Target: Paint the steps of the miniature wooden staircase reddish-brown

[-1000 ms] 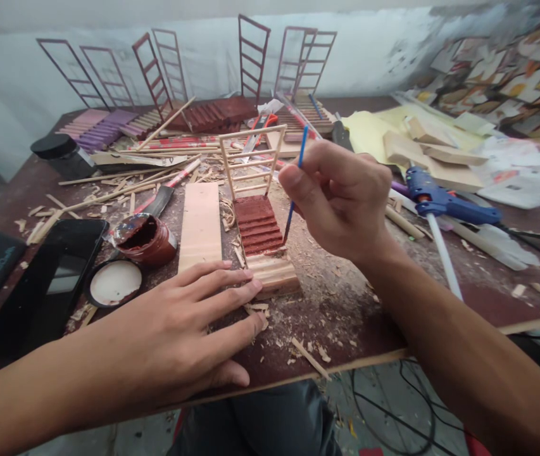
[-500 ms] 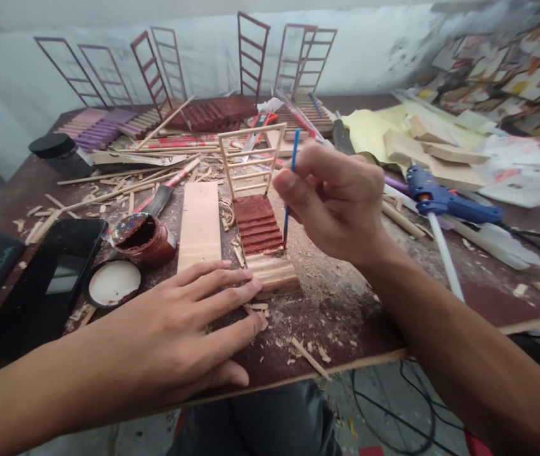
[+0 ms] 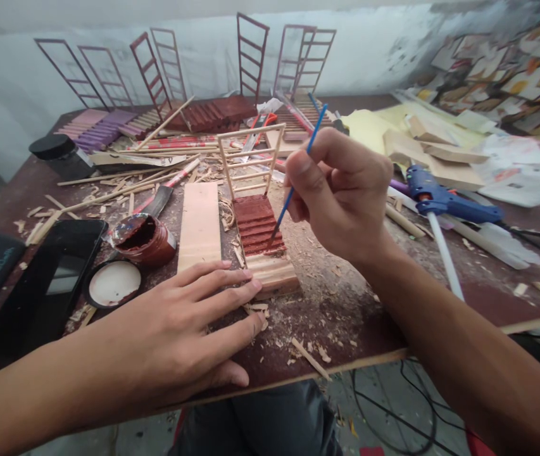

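In my right hand [image 3: 340, 190] is a thin blue paintbrush [image 3: 305, 158], pinched between thumb and fingers. Its tip touches the ridged wooden piece [image 3: 257, 221], whose far ridges are coated dark red while the near end stays bare wood. A small ladder-like stick frame [image 3: 251, 161] rises from the far end of that piece. My left hand [image 3: 198, 323] lies flat with fingers spread, fingertips against the bare near end. To its left stand an open jar of dark red paint [image 3: 156, 244] and its lid [image 3: 114, 282], white side up. A plain wooden board [image 3: 199, 221] lies beside the ridged piece.
A black phone [image 3: 42, 285] lies at left, near a dark lidded jar [image 3: 58, 152]. At right rests a blue glue gun [image 3: 450, 199]. Several ridged pieces with frames, including a red one [image 3: 217, 114], line the wall. Wood shavings and sticks litter the table [image 3: 345, 329].
The paintbrush has tilted, its top leaning right, and its tip has moved left from the right edge onto the ridges. My right hand has shifted slightly right; my left hand stays put.
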`<state>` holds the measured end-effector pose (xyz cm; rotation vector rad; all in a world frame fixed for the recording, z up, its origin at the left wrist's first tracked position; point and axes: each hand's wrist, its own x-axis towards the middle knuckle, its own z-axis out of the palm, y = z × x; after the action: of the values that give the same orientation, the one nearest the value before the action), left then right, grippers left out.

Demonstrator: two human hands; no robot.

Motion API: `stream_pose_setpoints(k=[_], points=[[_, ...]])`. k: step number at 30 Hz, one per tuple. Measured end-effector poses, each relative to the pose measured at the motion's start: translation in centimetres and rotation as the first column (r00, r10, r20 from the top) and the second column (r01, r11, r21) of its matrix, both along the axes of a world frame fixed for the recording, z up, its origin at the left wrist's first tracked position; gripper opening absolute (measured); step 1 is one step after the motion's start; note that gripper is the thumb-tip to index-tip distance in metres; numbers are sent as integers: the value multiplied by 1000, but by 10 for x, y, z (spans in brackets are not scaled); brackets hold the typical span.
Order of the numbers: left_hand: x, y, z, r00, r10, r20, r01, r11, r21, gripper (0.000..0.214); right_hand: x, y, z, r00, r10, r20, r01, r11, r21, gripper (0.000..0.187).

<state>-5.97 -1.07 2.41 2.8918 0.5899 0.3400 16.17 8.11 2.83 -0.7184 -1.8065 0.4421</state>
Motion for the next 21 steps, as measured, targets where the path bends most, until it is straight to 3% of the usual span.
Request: stream_pose_setpoints(k=[6, 11, 21], points=[[1, 1, 0, 1000, -2, 20, 2, 1000, 7, 37, -2, -3, -1, 999, 13, 47, -11, 999, -43, 35], [0, 0, 0, 1000, -6, 15, 6, 1000, 2, 37, 1, -1, 3, 993, -27, 113, 25, 1000, 14, 38], [0, 0, -1, 1000, 3, 10, -3, 1000, -1, 37, -1, -4, -1, 996, 21, 86, -20, 1000, -10, 40]])
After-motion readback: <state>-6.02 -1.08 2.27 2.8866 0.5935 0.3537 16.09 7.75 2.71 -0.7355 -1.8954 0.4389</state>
